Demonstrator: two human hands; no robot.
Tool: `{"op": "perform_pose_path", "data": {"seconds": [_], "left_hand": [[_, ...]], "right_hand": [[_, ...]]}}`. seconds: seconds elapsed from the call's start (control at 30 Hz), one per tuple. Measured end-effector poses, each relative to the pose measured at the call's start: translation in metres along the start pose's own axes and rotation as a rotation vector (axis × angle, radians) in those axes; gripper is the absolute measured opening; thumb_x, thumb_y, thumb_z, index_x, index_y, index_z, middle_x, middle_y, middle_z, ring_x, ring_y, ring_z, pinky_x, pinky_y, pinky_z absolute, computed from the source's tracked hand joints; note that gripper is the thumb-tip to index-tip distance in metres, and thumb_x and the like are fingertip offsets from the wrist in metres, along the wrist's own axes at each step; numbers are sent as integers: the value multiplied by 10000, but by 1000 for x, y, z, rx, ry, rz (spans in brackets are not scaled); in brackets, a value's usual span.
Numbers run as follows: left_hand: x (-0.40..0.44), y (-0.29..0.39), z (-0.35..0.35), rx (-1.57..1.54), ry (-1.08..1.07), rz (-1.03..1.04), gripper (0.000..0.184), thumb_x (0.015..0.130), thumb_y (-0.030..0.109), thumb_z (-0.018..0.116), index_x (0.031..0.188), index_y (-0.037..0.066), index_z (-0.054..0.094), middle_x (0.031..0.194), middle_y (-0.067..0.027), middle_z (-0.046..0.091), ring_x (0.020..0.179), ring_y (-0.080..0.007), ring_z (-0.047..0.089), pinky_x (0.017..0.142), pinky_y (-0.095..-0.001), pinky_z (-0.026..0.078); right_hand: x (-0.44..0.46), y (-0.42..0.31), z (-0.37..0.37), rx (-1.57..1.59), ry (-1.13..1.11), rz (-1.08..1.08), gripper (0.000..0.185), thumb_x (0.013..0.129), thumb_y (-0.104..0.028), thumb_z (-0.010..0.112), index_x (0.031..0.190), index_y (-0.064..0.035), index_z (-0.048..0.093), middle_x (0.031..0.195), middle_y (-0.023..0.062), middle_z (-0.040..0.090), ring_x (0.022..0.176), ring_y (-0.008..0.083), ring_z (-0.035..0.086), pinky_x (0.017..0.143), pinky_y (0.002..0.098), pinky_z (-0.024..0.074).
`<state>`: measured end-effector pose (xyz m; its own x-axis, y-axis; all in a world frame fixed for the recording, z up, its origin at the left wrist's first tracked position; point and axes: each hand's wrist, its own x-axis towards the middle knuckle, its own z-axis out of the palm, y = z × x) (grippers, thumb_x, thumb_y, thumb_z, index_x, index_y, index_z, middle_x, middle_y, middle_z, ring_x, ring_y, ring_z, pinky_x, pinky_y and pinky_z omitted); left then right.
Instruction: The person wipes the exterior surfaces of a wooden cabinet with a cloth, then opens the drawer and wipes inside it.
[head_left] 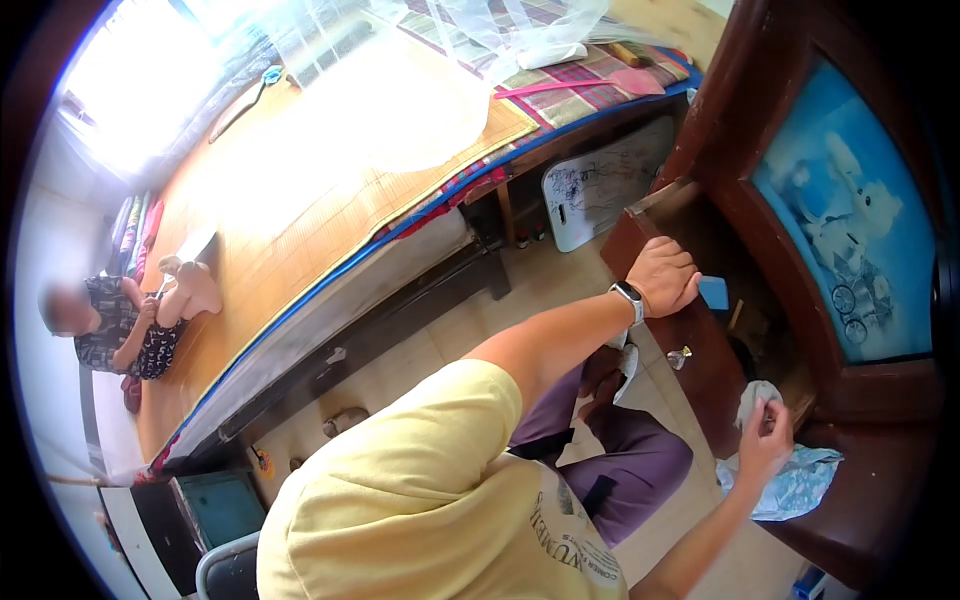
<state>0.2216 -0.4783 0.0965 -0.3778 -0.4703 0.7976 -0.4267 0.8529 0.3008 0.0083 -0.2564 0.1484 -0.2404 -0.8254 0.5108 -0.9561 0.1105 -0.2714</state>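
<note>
My left hand [660, 277], with a watch on its wrist, lies over the top edge of an open drawer's brown front [702, 395], its fingers curled around the edge. A clear faceted knob [680, 357] sticks out of that front. My right hand [766, 440] is closed on a crumpled grey-white cloth [758, 398] at the drawer's near end. Just below it lies a light-blue patterned piece [795, 485], cloth or plastic. Inside the drawer I see a blue object [713, 292] and a thin wooden-looking stick [736, 314]; the rest is dark.
A cabinet door with a blue picture panel [850, 220] stands at the right. A mat-covered bed [330, 230] fills the left, where another person [125, 320] sits. A pink fly swatter [580, 86] lies on it. A white board [607, 185] leans beneath.
</note>
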Motion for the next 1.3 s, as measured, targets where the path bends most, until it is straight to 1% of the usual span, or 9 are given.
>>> {"op": "perform_pose_path", "data": {"seconds": [0.07,0.13,0.2,0.23,0.33,0.5,0.67,0.93,1.3], "left_hand": [[1,1,0,29,9,7,142,781,163,557,671,86,603,708,-37,569,736,-228,543,791,-371,416],[0,-1,1,24,9,12,140,781,160,555,670,86,600,713,-35,576,733,-226,543,791,-369,418],[0,-2,2,21,25,28,138,779,156,551,669,86,597,722,-32,585,731,-223,544,793,-368,419],[0,-2,3,19,30,25,135,779,152,548,670,88,596,727,-30,590,731,-220,546,798,-365,419],[0,-2,3,28,18,23,133,778,150,548,671,88,597,728,-29,590,732,-220,549,798,-364,419],[1,-2,2,15,32,35,135,780,146,547,670,88,599,724,-31,589,727,-225,548,796,-369,418],[4,6,-11,34,-158,-46,144,817,159,533,728,73,606,753,-55,591,767,-257,541,807,-388,405],[-11,32,-39,31,-388,-170,371,915,216,466,1250,61,508,1313,-133,480,1309,-291,351,1111,-466,206],[-8,39,-45,231,-680,-112,820,730,212,672,1420,63,254,1480,-144,259,1396,-301,185,1131,-471,159]], "right_hand": [[12,-3,-3,87,-74,289,215,837,-208,665,910,-24,580,746,81,576,650,259,573,547,391,428],[21,1,3,26,-24,269,261,835,-238,665,986,-40,590,772,78,604,694,261,604,586,399,455],[29,1,14,-160,199,-305,270,855,-256,633,1033,-56,604,840,85,648,757,297,630,638,415,481],[25,4,16,-166,193,-305,270,855,-256,633,1033,-56,604,840,85,648,757,297,630,638,415,481],[10,5,24,-67,-214,112,270,911,-270,530,1050,-48,595,901,170,658,807,370,630,680,444,483],[5,11,27,-99,-146,108,248,919,-257,517,993,-34,596,878,180,651,776,372,623,654,433,482],[2,17,33,48,192,285,254,913,-255,539,930,-8,597,843,196,637,759,381,610,643,435,472],[0,22,32,67,84,274,272,911,-295,513,923,-31,581,838,199,627,770,385,604,646,453,460],[-10,31,27,430,525,533,365,992,-267,412,997,70,553,866,227,601,749,335,576,671,395,454]]}}
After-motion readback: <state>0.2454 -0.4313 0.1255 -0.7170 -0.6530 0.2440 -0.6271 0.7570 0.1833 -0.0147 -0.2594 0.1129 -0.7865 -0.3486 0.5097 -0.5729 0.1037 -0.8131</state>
